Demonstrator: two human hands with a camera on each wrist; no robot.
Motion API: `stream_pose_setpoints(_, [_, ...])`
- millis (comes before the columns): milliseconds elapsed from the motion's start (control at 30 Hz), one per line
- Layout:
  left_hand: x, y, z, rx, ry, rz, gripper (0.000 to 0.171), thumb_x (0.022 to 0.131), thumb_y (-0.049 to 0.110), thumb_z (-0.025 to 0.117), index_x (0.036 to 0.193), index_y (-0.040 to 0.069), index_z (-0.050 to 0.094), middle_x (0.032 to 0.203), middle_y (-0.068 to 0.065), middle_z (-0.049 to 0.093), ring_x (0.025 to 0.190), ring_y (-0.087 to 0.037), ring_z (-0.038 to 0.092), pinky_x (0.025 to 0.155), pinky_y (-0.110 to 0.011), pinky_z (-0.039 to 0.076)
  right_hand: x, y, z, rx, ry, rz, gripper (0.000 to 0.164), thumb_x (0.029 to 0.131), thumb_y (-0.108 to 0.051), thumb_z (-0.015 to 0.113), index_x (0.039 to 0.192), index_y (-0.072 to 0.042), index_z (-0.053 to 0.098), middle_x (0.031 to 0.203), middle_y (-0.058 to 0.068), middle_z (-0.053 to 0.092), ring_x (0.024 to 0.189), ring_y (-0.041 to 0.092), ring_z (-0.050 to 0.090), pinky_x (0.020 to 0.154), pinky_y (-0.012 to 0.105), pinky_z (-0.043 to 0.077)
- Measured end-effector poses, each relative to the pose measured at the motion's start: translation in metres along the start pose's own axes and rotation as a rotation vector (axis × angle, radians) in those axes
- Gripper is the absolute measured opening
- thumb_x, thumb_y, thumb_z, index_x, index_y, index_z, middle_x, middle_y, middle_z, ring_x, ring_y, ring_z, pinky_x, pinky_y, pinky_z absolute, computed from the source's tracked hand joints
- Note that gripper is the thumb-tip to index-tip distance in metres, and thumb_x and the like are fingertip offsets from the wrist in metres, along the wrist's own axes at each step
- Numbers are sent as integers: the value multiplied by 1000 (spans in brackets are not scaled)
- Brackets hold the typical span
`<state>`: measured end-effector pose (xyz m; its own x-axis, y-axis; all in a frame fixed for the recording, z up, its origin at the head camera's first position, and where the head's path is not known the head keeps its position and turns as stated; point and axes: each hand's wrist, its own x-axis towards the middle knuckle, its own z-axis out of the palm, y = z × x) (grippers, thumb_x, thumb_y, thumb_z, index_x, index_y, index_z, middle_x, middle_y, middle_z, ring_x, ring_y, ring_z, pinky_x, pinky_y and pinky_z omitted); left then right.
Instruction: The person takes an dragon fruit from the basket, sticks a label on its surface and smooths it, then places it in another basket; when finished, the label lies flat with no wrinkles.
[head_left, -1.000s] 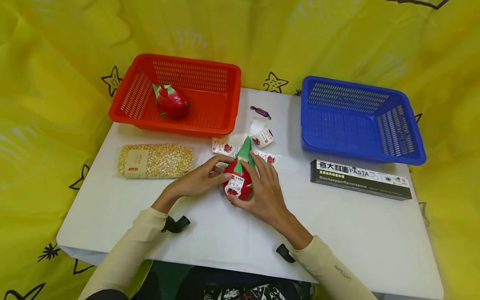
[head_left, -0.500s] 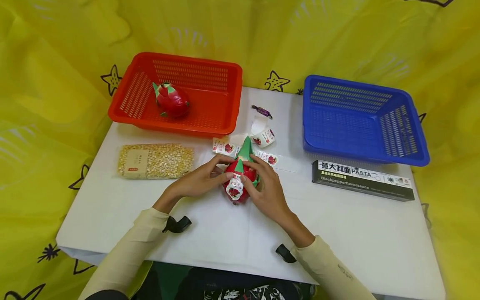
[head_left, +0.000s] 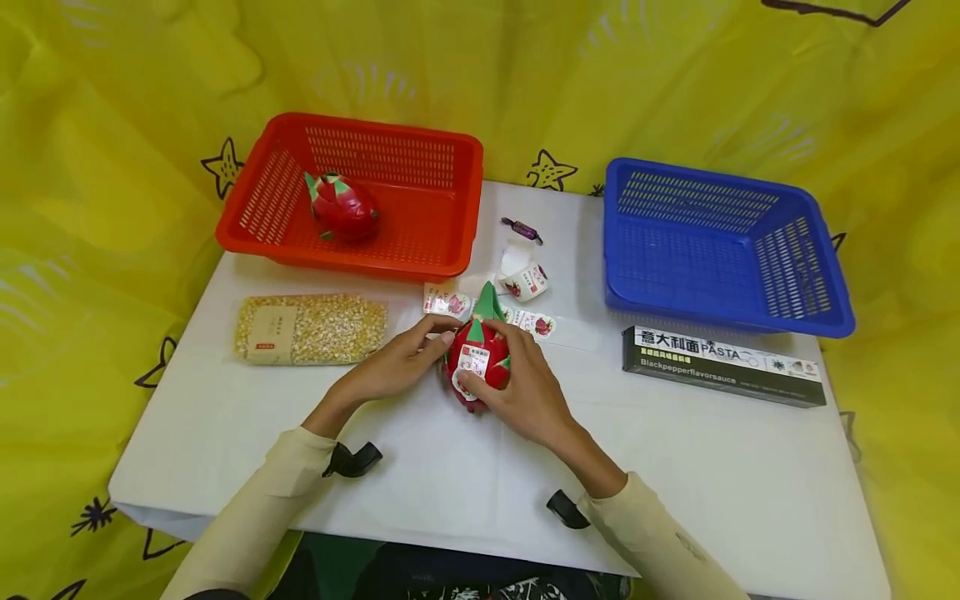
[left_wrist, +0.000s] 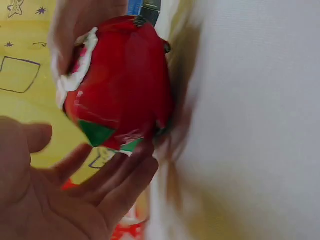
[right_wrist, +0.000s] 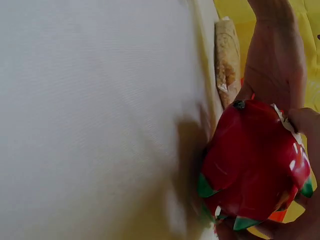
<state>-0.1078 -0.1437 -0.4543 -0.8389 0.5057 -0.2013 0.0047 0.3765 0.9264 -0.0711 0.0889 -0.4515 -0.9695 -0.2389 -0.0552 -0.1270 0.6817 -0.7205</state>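
Observation:
A red dragon fruit [head_left: 497, 375] with green leaf tips lies at the table's middle, its long leaf end pointing away from me. On its upper side is a white sticker [head_left: 474, 358] printed with a fruit picture. My right hand [head_left: 531, 392] holds the fruit from the right, fingers round its far side and thumb pressing on the sticker's lower part. On the left, my left hand [head_left: 393, 362] touches the fruit's leaf end with nearly straight fingers [left_wrist: 127, 187], its thumb off the fruit. Just beyond lies a sticker strip [head_left: 534, 322] with a loose roll [head_left: 527, 282].
A red basket [head_left: 352, 265] holding another dragon fruit [head_left: 347, 210] stands at the back left. A blue basket [head_left: 723, 312] is at the back right, a black pasta box [head_left: 720, 375] before it. A corn kernel bag [head_left: 337, 329] lies left; a purple-wrapped candy [head_left: 522, 230] lies behind the roll.
The right thumb lifted from the sticker's lower end to its upper right, then came back down onto its lower part. The left hand stayed at the dragon fruit's left side.

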Motion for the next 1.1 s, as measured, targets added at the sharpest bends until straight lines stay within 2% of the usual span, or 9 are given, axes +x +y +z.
stream_pose_setpoints(100, [-6,9,-5,13,81,25,44,115,31,45,153,10,46,148,-15,57,127,-34,63,109,-54,50,3,-4,1,19,-2,34,81,90,-50,81,154,-22,42,140,11,54,121,29,59,85,47,63])
stream_pose_setpoints(200, [-10,17,-13,1,159,73,42,115,24,47,152,4,46,153,-19,52,129,-39,62,109,-57,51,6,-8,2,12,6,49,82,87,-52,83,153,-21,43,136,12,57,117,29,62,84,46,63])
stream_pose_setpoints(300, [-10,19,-19,21,225,109,41,114,21,51,150,3,48,152,-20,51,131,-38,58,111,-57,51,8,-11,4,-6,19,76,83,85,-53,84,151,-22,45,134,12,58,114,29,64,82,46,64])
stream_pose_setpoints(400, [-8,16,-21,40,256,127,40,113,19,53,148,0,49,151,-20,51,130,-37,57,111,-57,50,10,-13,5,-10,36,102,81,83,-52,84,149,-22,48,132,13,58,111,29,64,81,46,64])
stream_pose_setpoints(600, [-2,13,-19,23,242,131,40,111,16,56,147,-2,50,150,-22,52,131,-39,57,112,-57,49,11,-13,4,43,54,170,79,79,-48,85,145,-22,48,130,12,58,112,30,64,85,47,63])
stream_pose_setpoints(767, [3,16,-16,10,224,110,40,111,17,57,147,2,53,150,-19,55,131,-36,58,111,-55,50,7,-11,-5,123,30,203,78,80,-45,85,144,-22,46,134,9,57,119,30,62,92,49,62])
stream_pose_setpoints(933, [11,23,-14,5,199,102,38,111,18,58,145,2,55,146,-20,59,129,-35,61,110,-54,52,2,-13,-30,203,4,172,75,82,-38,83,144,-20,44,138,10,54,122,31,60,91,47,63])
stream_pose_setpoints(1100, [23,36,-6,27,163,149,35,110,16,57,142,0,56,142,-22,61,127,-36,63,109,-53,52,2,-14,-64,207,1,117,75,83,-29,82,144,-17,42,139,15,52,115,34,63,84,44,64])
